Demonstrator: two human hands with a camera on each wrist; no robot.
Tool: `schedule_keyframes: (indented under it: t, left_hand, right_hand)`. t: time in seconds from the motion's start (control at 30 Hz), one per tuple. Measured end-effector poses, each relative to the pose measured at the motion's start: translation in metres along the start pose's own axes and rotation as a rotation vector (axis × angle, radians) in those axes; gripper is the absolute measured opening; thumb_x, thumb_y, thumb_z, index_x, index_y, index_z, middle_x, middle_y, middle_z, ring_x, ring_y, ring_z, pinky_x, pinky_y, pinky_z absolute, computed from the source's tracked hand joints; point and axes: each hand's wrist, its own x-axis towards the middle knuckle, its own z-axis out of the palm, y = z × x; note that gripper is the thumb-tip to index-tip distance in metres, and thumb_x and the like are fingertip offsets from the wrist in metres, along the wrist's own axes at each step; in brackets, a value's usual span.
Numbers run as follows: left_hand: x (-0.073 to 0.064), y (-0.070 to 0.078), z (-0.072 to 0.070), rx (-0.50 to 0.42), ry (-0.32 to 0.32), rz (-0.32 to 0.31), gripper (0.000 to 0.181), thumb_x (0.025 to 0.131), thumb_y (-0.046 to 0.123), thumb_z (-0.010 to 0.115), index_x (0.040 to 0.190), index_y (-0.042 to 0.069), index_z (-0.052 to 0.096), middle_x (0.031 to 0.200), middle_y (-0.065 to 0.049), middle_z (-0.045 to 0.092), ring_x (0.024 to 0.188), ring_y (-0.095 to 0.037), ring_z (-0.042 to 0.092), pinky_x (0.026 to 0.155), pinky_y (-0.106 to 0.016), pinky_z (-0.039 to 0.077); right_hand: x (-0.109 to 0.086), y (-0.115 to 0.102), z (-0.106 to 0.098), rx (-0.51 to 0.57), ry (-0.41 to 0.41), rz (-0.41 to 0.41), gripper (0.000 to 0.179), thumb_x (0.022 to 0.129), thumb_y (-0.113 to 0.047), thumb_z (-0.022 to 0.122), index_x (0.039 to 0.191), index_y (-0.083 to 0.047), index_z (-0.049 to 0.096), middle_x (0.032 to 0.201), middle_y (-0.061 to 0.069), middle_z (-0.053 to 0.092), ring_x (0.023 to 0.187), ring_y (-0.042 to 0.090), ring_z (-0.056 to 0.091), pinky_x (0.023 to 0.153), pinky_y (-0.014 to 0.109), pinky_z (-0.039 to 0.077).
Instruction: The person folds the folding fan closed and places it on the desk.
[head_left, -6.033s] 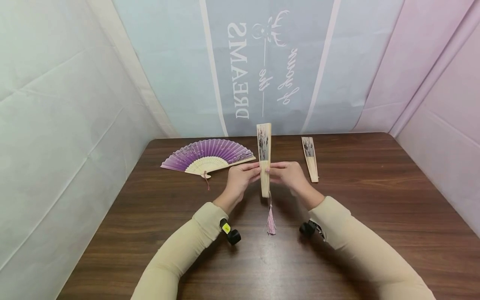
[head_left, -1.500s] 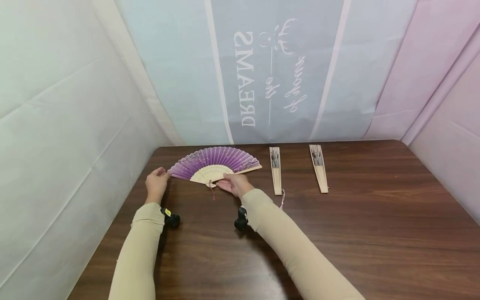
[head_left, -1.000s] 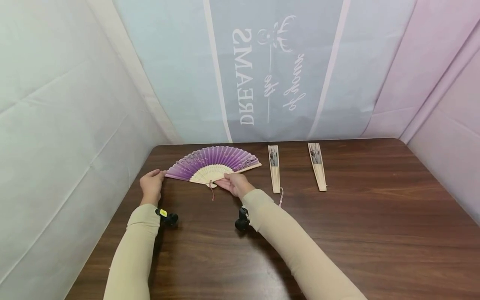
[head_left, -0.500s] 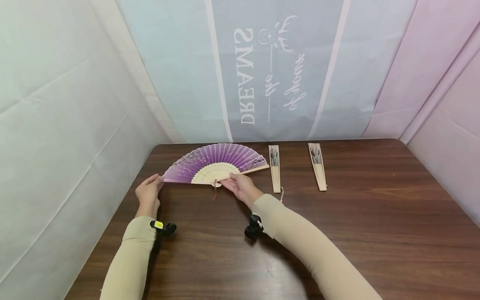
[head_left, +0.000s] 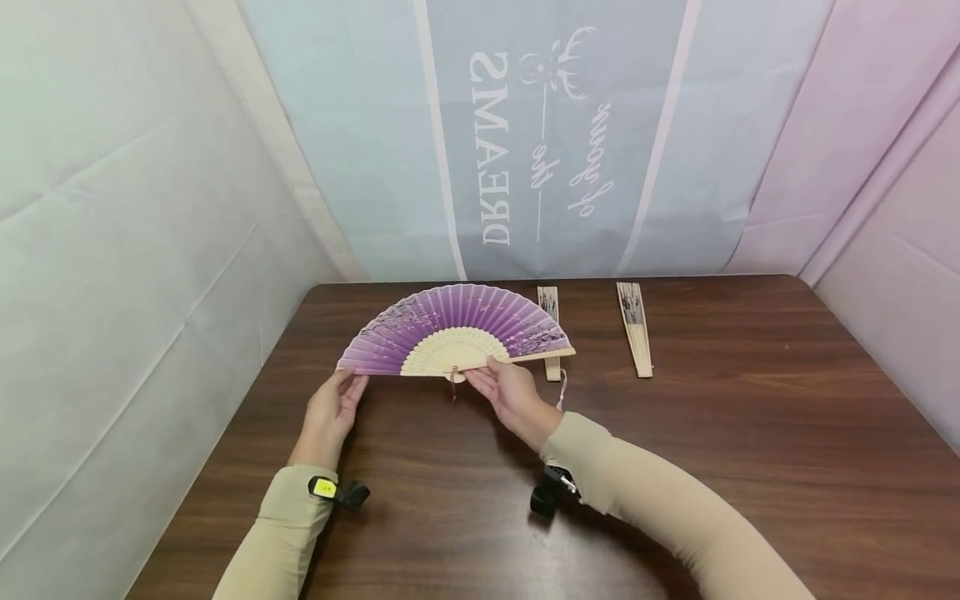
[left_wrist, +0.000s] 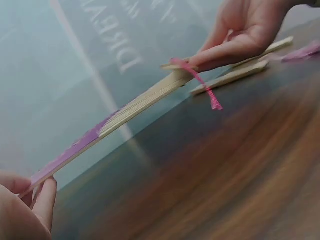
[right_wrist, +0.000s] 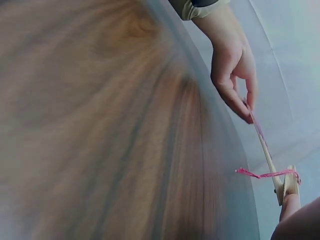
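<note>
A spread purple folding fan (head_left: pixel 450 321) with pale ribs is held up off the table between both hands. My left hand (head_left: pixel 328 414) pinches its left outer end between thumb and fingers. My right hand (head_left: pixel 517 398) grips it near the pivot, thumb on top and fingers beneath. A short pink cord (left_wrist: pixel 202 82) hangs from the pivot in the left wrist view. In the right wrist view the left hand (right_wrist: pixel 235 75) pinches the fan's far tip. One folded fan (head_left: pixel 552 368) lies behind the purple fan's right edge, partly covered by it in the head view.
Another folded fan (head_left: pixel 636 333) lies farther right on the brown wooden table (head_left: pixel 750 433). A pale tassel cord (head_left: pixel 562 390) trails from the nearer folded fan. A printed cloth backdrop (head_left: pixel 555 150) rises behind the table's far edge, with white fabric walls (head_left: pixel 112 250) at the sides.
The folded fan held earlier now lies on the table. Both hands have taken hold of the purple fan, lifted it, and brought it toward the person and to the right.
</note>
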Motion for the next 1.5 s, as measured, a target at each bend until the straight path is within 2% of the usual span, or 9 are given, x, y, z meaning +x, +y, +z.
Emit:
schedule_keyframes:
  t: [0.2, 0.37, 0.53, 0.67, 0.93, 1.0, 1.17, 1.37, 1.5]
  left_hand:
    - [-0.016, -0.031, 0.009, -0.048, -0.106, 0.019, 0.024, 0.100, -0.009, 0.043, 0.090, 0.002, 0.062, 0.083, -0.006, 0.070, 0.081, -0.011, 0.071, 0.084, -0.022, 0.063]
    - [-0.029, -0.055, 0.024, -0.072, -0.140, 0.050, 0.020, 0.100, -0.008, 0.046, 0.093, 0.002, 0.061, 0.087, -0.005, 0.071, 0.087, -0.012, 0.071, 0.085, -0.023, 0.063]
    - [-0.039, -0.080, 0.043, -0.013, -0.168, 0.063, 0.015, 0.100, -0.007, 0.047, 0.095, 0.001, 0.058, 0.087, -0.004, 0.070, 0.088, -0.011, 0.070, 0.086, -0.021, 0.063]
    - [-0.044, -0.097, 0.056, 0.025, -0.166, 0.069, 0.011, 0.102, -0.004, 0.046, 0.096, 0.001, 0.054, 0.085, -0.002, 0.067, 0.083, -0.008, 0.068, 0.083, -0.019, 0.062]
    - [-0.050, -0.121, 0.076, 0.039, -0.190, 0.060, 0.014, 0.101, -0.004, 0.048, 0.091, 0.002, 0.054, 0.083, -0.004, 0.064, 0.080, -0.009, 0.069, 0.083, -0.023, 0.064]
    - [-0.051, -0.126, 0.081, 0.054, -0.178, 0.069, 0.010, 0.101, -0.004, 0.049, 0.093, 0.001, 0.054, 0.083, -0.004, 0.063, 0.078, -0.008, 0.068, 0.083, -0.023, 0.064]
    - [-0.051, -0.135, 0.091, 0.049, -0.152, 0.091, 0.011, 0.099, -0.005, 0.051, 0.093, 0.000, 0.058, 0.079, -0.003, 0.063, 0.074, -0.008, 0.066, 0.082, -0.023, 0.064]
    - [-0.053, -0.142, 0.101, 0.039, -0.148, 0.068, 0.021, 0.097, -0.006, 0.054, 0.082, 0.005, 0.062, 0.075, -0.002, 0.066, 0.071, -0.008, 0.067, 0.079, -0.025, 0.065]
    - [-0.054, -0.144, 0.105, 0.055, -0.167, 0.059, 0.022, 0.098, -0.006, 0.052, 0.084, 0.006, 0.063, 0.078, -0.002, 0.068, 0.076, -0.009, 0.069, 0.078, -0.025, 0.065]
  right_hand:
    - [-0.017, -0.010, -0.020, -0.054, 0.018, -0.035, 0.042, 0.106, -0.004, 0.036, 0.142, 0.018, 0.032, 0.142, 0.043, 0.039, 0.136, 0.048, 0.043, 0.111, 0.040, 0.048]
    - [-0.032, -0.017, -0.033, -0.067, 0.031, -0.053, 0.041, 0.106, -0.004, 0.038, 0.140, 0.017, 0.034, 0.139, 0.042, 0.043, 0.134, 0.045, 0.047, 0.109, 0.038, 0.050]
    - [-0.048, -0.023, -0.044, -0.071, 0.035, -0.078, 0.031, 0.105, -0.003, 0.040, 0.131, 0.015, 0.042, 0.108, 0.026, 0.065, 0.101, 0.028, 0.071, 0.102, 0.034, 0.055]
    - [-0.059, -0.030, -0.056, -0.058, 0.029, -0.090, 0.017, 0.105, -0.003, 0.040, 0.117, 0.006, 0.047, 0.089, 0.010, 0.066, 0.084, 0.013, 0.072, 0.097, 0.028, 0.059]
    - [-0.071, -0.043, -0.083, -0.088, -0.022, -0.069, 0.018, 0.106, -0.006, 0.037, 0.121, 0.004, 0.044, 0.093, 0.007, 0.067, 0.090, 0.012, 0.071, 0.101, 0.025, 0.056]
    - [-0.074, -0.044, -0.091, -0.098, -0.029, -0.077, 0.027, 0.107, -0.007, 0.035, 0.130, 0.007, 0.040, 0.107, 0.016, 0.069, 0.094, 0.011, 0.070, 0.104, 0.026, 0.054]
    - [-0.079, -0.048, -0.100, -0.102, -0.046, -0.113, 0.039, 0.108, -0.009, 0.035, 0.141, 0.010, 0.032, 0.121, 0.019, 0.066, 0.102, 0.011, 0.069, 0.108, 0.028, 0.052]
    - [-0.082, -0.053, -0.103, -0.121, -0.030, -0.133, 0.037, 0.107, -0.009, 0.038, 0.139, 0.009, 0.035, 0.124, 0.019, 0.066, 0.111, 0.015, 0.068, 0.106, 0.028, 0.053]
    - [-0.084, -0.056, -0.106, -0.140, -0.023, -0.131, 0.043, 0.107, -0.009, 0.038, 0.144, 0.012, 0.029, 0.116, 0.012, 0.071, 0.104, 0.012, 0.070, 0.105, 0.027, 0.053]
